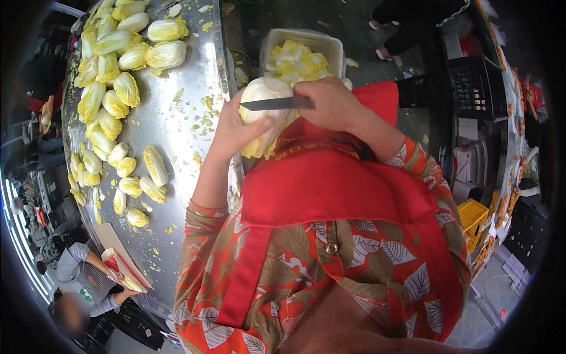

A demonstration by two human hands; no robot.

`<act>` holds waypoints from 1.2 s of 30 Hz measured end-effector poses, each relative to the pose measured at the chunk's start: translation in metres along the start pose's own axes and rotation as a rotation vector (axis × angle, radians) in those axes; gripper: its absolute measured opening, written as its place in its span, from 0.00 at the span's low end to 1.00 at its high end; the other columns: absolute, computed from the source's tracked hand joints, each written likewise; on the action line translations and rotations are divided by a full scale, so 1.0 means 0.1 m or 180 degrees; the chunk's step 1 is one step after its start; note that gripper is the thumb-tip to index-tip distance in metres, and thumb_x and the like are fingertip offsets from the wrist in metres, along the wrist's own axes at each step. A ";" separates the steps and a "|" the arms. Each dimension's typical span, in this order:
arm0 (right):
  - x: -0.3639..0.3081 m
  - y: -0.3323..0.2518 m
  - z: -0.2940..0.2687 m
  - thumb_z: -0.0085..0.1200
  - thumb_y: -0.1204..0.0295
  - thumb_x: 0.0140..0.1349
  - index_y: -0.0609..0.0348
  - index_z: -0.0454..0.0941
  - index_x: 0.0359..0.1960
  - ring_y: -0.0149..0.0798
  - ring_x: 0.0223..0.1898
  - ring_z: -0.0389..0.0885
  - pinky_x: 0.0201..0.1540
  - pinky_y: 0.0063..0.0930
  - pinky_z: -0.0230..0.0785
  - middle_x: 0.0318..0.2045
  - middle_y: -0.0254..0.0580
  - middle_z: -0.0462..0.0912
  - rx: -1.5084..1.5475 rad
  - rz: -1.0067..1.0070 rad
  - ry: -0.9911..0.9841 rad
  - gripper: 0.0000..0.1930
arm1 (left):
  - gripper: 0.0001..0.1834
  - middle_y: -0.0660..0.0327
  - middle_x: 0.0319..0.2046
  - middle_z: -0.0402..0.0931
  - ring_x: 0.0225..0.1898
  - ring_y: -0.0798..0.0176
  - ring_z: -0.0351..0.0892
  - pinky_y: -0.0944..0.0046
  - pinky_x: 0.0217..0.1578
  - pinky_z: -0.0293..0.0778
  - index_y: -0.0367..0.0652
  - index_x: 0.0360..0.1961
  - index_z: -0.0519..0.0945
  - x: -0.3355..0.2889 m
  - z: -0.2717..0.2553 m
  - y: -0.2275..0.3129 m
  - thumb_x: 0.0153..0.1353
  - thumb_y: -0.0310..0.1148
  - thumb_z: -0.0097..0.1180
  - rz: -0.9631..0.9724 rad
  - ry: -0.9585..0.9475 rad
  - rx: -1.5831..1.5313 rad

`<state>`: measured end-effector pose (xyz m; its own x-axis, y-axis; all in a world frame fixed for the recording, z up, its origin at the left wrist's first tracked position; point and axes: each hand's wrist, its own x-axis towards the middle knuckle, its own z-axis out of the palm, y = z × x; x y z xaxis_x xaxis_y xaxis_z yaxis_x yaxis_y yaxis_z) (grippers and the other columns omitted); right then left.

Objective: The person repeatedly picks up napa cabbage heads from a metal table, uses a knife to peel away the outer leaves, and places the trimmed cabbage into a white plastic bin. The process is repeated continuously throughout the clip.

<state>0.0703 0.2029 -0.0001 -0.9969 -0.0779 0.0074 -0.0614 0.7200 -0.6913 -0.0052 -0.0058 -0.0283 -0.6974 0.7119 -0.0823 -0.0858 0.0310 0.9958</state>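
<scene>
Chinese cabbage [268,88] is up in front of the chest, between both hands, right by the inner edge of the table. Base end faces up: smooth, waxy-looking white, rounded shoulders, flat round stem face on top. Lower down it goes pale yellow with crinkled, frilly leaf tips.

Left hand [231,130] is wrapped around the cabbage's left side, thumb across the front, firm hold. Right hand [330,103] is closed on the knife [265,105]; handle mostly hidden in the fist. Blade is dark, flat, straight-edged, pointing left across the cabbage just below the stem face. Can't tell if the edge is touching or biting in.

Table [188,135]: sheet metal, shiny, wet-looking glare, dotted with leaf scraps. More cabbages [127,88] are on its left part, oblong, white at one end, ruffled yellow at the other; packed at the far end, looser nearer.

Basket [341,53] beyond the hands: pale, plastic-looking, rounded corners, loose yellow-white leaves [298,59] inside. Apron [336,189] is plain red cloth, smooth, over a leaf-print shirt [295,248].
</scene>
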 end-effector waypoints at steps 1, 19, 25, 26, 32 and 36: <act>-0.01 0.02 0.01 0.54 0.67 0.52 0.58 0.78 0.27 0.54 0.30 0.79 0.33 0.43 0.70 0.24 0.50 0.80 0.0008 0.0005 -0.0020 0.08 | 0.33 0.57 0.42 0.78 0.44 0.67 0.75 0.66 0.48 0.70 0.33 0.51 0.72 0.00 0.01 0.00 0.46 0.40 0.67 -0.0016 -0.0015 0.0004; -0.36 0.25 0.22 0.52 0.67 0.52 0.59 0.77 0.30 0.57 0.32 0.78 0.36 0.47 0.70 0.27 0.53 0.80 -0.0145 0.0448 0.0037 0.09 | 0.33 0.55 0.41 0.79 0.42 0.66 0.76 0.65 0.47 0.71 0.32 0.49 0.73 -0.07 0.27 -0.12 0.42 0.39 0.67 -0.0023 -0.0118 0.0848; -0.47 0.31 0.26 0.53 0.71 0.50 0.58 0.78 0.30 0.55 0.34 0.79 0.36 0.45 0.70 0.28 0.51 0.81 0.0050 0.0532 -0.0044 0.07 | 0.33 0.56 0.40 0.77 0.42 0.67 0.74 0.66 0.46 0.70 0.32 0.49 0.72 -0.14 0.24 -0.12 0.43 0.38 0.68 -0.0827 -0.0628 -0.0046; -0.47 0.31 0.24 0.53 0.71 0.49 0.58 0.78 0.30 0.54 0.35 0.79 0.36 0.45 0.70 0.29 0.51 0.81 0.0050 0.0559 -0.0012 0.07 | 0.33 0.57 0.40 0.77 0.42 0.67 0.74 0.66 0.46 0.70 0.32 0.49 0.73 -0.14 0.28 -0.13 0.43 0.38 0.68 -0.0767 -0.0600 -0.0131; -0.48 0.39 0.24 0.54 0.72 0.48 0.59 0.79 0.31 0.54 0.36 0.79 0.39 0.45 0.70 0.30 0.51 0.81 -0.0095 0.0708 0.0177 0.08 | 0.31 0.56 0.37 0.77 0.40 0.66 0.75 0.66 0.44 0.71 0.34 0.45 0.74 -0.05 0.36 -0.10 0.41 0.39 0.70 -0.0421 -0.0447 0.0498; -0.46 0.49 0.26 0.53 0.71 0.49 0.61 0.79 0.30 0.54 0.36 0.79 0.40 0.46 0.70 0.29 0.53 0.81 -0.0241 0.1067 0.0203 0.08 | 0.31 0.52 0.37 0.77 0.39 0.61 0.77 0.63 0.43 0.72 0.36 0.46 0.74 0.07 0.44 -0.15 0.39 0.38 0.70 -0.0143 -0.0218 0.1242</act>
<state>0.1141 0.2234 -0.0529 -0.9632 0.2131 -0.1641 0.2689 0.7476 -0.6073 0.0228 0.0293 -0.0419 -0.6490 0.7485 -0.1364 0.1707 0.3180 0.9326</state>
